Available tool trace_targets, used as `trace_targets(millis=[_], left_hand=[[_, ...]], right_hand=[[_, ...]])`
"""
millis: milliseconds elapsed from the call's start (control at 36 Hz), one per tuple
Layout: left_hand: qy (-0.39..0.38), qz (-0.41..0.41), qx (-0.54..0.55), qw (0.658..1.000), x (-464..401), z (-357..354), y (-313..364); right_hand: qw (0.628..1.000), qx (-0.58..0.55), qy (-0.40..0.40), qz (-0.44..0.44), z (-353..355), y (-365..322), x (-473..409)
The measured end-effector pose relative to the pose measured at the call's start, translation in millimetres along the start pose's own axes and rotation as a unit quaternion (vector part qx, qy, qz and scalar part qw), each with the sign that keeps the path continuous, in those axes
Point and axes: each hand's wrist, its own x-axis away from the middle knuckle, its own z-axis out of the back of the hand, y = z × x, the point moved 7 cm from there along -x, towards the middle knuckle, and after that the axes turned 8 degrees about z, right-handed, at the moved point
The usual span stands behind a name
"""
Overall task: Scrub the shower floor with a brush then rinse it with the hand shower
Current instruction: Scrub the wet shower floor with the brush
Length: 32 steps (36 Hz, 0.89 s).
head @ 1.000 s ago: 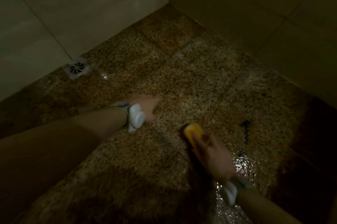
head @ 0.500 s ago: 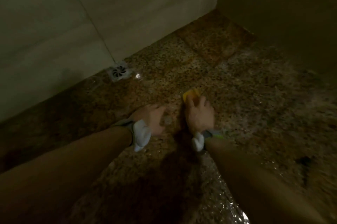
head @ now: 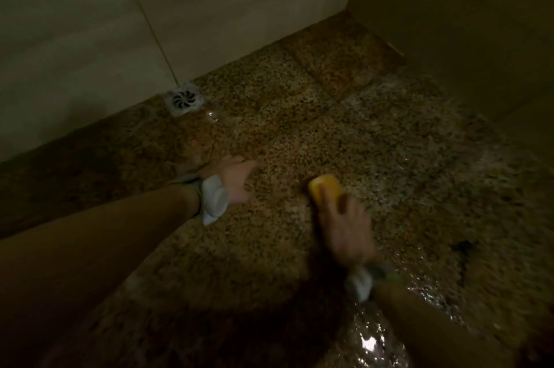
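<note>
Wet speckled shower floor (head: 344, 139) meets pale tiled walls (head: 209, 7) in a corner beyond both hands. Right hand (head: 344, 229) grips the yellow brush (head: 325, 192) w/ curled fingers and presses it on the floor; it is blurred. Left hand (head: 236, 181) rests flat on the floor, fingers spread, apart from the brush. Square drain (head: 185, 99) sits by the wall, beyond the left hand.

A yellow brush (head: 325, 191) lies flat against the wet, speckled brown shower floor (head: 374, 139).
</note>
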Motion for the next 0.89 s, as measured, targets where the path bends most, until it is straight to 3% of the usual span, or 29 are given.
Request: trace_targets(millis=[111, 222, 389, 472, 583, 667, 806, 889], left_hand=[[0.026, 0.016, -0.005, 1.0, 6, 10, -17], [0.043, 0.032, -0.015, 0.998, 16, 14, -44], [0.033, 0.058, -0.013, 0.998, 43, 12, -82], [0.038, 0.085, -0.041, 0.995, 52, 15, -106], [0.048, 0.093, -0.048, 0.993, 63, 10, -119], [0.049, 0.084, -0.059, 0.994, 75, 3, -123], [-0.037, 0.091, -0.074, 0.992, 88, 3, -140], [0.005, 0.09, -0.034, 0.995, 92, 21, -142]], right_hand=[[0.99, 0.011, 0.015, -0.142, 22, 70, -34], [0.978, 0.0, 0.017, -0.21, 16, 44, -53], [0.997, 0.016, -0.044, 0.06, -18, -139, -46], [0.981, 0.002, -0.059, 0.185, -37, -228, -14], [0.945, -0.024, -0.081, 0.315, -44, -284, 32], [0.931, -0.012, -0.086, 0.355, -42, -287, 30], [0.929, 0.007, -0.118, 0.351, -32, -272, -13], [0.944, 0.005, -0.129, 0.304, -14, -259, -52]])
